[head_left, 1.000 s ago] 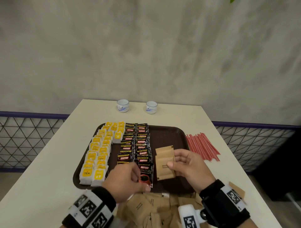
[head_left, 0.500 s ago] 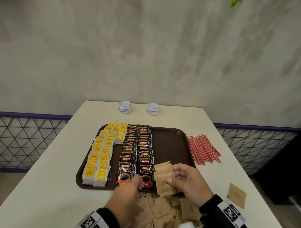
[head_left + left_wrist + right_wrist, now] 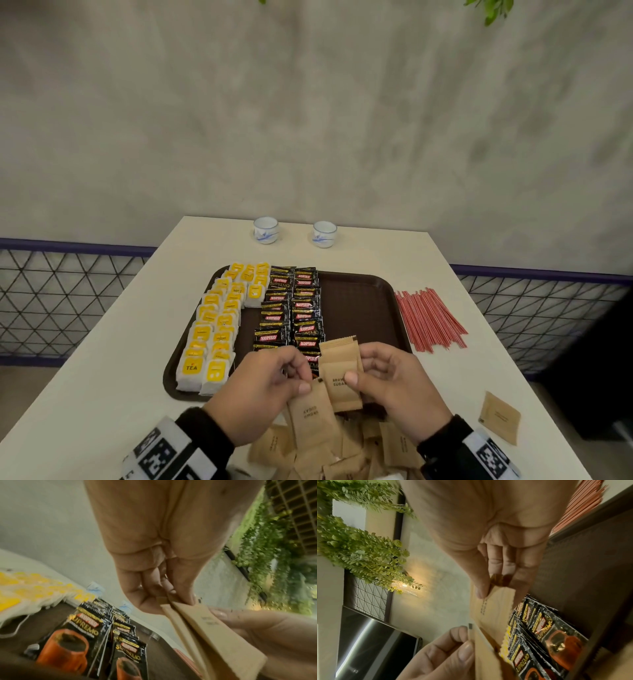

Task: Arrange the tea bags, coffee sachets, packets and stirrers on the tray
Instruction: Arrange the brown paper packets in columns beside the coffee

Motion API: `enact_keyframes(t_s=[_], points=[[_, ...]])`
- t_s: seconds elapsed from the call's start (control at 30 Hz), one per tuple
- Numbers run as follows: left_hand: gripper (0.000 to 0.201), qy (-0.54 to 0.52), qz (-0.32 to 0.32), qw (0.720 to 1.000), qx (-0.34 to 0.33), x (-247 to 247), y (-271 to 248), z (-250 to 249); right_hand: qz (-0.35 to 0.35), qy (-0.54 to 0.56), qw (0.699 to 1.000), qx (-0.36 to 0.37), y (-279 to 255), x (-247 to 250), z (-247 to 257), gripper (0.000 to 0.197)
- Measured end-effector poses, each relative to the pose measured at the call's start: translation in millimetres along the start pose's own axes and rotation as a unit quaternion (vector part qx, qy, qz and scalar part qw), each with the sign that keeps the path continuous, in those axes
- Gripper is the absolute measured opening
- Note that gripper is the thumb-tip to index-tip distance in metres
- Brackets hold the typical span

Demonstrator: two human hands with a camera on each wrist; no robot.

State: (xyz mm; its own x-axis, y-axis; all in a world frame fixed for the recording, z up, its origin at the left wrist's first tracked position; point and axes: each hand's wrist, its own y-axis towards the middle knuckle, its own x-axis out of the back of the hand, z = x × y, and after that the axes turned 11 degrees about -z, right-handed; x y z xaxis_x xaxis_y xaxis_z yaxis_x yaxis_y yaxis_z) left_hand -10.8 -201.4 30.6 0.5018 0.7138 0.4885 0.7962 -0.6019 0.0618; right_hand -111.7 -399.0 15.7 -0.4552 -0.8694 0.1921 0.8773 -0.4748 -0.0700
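Over tray (image 3: 363, 301): both grips w/ packets (image 3: 340, 375).

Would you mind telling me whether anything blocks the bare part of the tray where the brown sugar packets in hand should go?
Nothing visible does. The bare stretch of tray right of the coffee sachets lies just beyond the packets.

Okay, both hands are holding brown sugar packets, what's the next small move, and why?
Probably slide the left hand's packet onto the right hand's stack; they already touch, and the tray is bare beside the Kopiko sachets.
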Motion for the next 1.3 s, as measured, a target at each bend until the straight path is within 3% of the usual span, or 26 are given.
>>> enact_keyframes(t_s=[0.23,0.4,0.53,0.8,0.87,1.0,1.3], points=[[0.014,0.047,-0.004,0.997,-0.056,-6.4,-0.8,-8.0,-0.005,0.031,0.999,0.01,2.0,-1.0,0.2,0.026],[0.016,0.003,-0.073,0.994,-0.076,-6.6,5.1,-14.0,-0.002,0.053,0.998,0.02,6.8,-3.5,4.1,0.026],[0.021,-0.04,-0.142,0.988,-0.045,-5.6,15.1,-18.0,-0.003,0.072,0.997,0.038,14.8,-7.9,10.8,0.028],[0.042,-0.091,-0.204,0.974,0.017,-7.2,27.1,-19.5,-0.008,0.1,0.993,0.056,31.4,-17.2,21.8,0.034],[0.041,-0.109,-0.182,0.976,0.051,-5.4,29.6,-16.0,-0.013,0.11,0.992,0.053,36.1,-16.9,22.6,0.035],[0.026,-0.189,-0.032,0.977,0.089,-4.8,28.5,-20.2,-0.033,0.144,0.988,0.036,50.1,-15.3,23.4,0.034],[0.022,-0.249,-0.028,0.963,0.098,1.1,78.5,-31.4,-0.058,0.102,0.993,0.031,97.9,-21.9,45.9,0.036]])
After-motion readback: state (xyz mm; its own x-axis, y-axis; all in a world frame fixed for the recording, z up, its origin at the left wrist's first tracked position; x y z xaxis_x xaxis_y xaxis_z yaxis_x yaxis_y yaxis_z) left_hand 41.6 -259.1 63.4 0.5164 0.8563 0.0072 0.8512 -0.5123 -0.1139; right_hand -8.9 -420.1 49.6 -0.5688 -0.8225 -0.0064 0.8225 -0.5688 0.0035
